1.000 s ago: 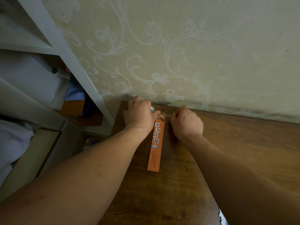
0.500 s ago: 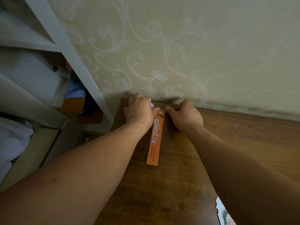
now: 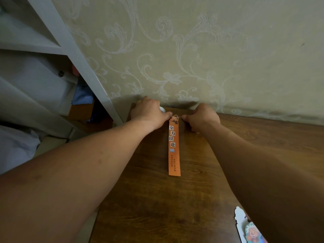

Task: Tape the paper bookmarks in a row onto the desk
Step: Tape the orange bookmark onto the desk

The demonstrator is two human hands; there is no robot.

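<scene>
Our orange bookmark [image 3: 174, 146] lies flat on the surface [image 3: 157, 199] by the wall, and our left grip [image 3: 150, 113] and right grip [image 3: 201, 117] each pinch the tape [image 3: 176, 115] stretched over its top end.

One wide-angle camera sitting on the person's head, looking forward and down, facing the patterned wall [image 3: 210, 50] behind the wooden desk [image 3: 175, 207], hovering close above the desk's near part, taking in grey shelving [image 3: 68, 50] at left, edges bending with the lens.
</scene>
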